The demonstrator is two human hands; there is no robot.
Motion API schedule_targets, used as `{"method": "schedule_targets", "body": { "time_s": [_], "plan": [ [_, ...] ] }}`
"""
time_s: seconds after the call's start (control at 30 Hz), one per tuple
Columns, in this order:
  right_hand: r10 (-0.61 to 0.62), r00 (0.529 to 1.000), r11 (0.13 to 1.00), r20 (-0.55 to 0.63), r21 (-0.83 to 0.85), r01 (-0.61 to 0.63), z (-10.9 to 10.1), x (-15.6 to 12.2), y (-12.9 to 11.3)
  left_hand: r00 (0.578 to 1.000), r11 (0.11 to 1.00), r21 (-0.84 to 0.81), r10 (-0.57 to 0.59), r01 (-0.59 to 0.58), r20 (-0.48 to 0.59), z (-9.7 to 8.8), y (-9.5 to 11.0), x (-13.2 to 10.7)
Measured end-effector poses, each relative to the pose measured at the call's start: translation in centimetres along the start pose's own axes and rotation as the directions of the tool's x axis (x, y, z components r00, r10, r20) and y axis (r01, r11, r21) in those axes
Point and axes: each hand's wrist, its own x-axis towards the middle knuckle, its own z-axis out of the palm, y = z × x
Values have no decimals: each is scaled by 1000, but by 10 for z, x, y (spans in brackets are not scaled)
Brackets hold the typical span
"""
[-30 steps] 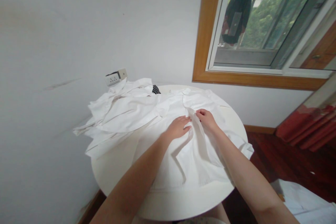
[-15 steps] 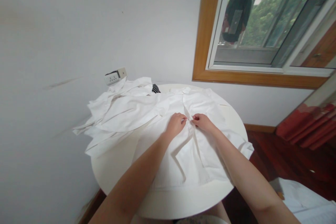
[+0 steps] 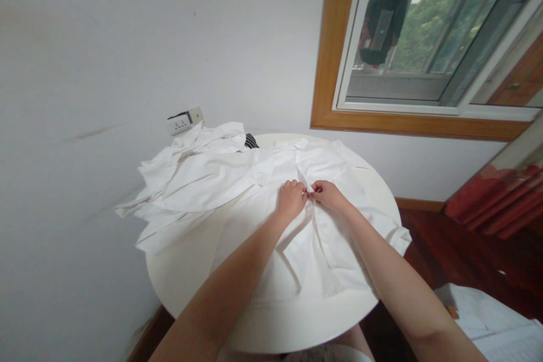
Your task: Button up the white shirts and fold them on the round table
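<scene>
A white shirt (image 3: 335, 237) lies spread on a round white table (image 3: 186, 271), collar towards the wall. My left hand (image 3: 291, 199) and my right hand (image 3: 327, 194) meet at the shirt's front opening, about mid-chest. Both hands are closed, fingers pinching the two front edges of the shirt together. What lies between the fingertips is too small to see.
A heap of other white garments (image 3: 190, 181) covers the table's left side and hangs over its edge, with a striped dark piece (image 3: 251, 140) behind. A wall socket (image 3: 185, 120) sits above. A window (image 3: 424, 39) is at the right; red-brown floor and white cloth (image 3: 492, 322) lie at the lower right.
My left hand went from lying flat on the shirt to a closed pinch at the front opening. My right hand drew in to meet it. The lifted front strip now lies flatter.
</scene>
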Motion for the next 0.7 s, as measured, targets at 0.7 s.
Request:
{"method": "schedule_targets", "body": {
  "time_s": [0.7],
  "plan": [
    [-83,994,996,-77,-37,80,5,-3,-5,999,998,-38,-53,53,-7,2,-9,-3]
  ]
}}
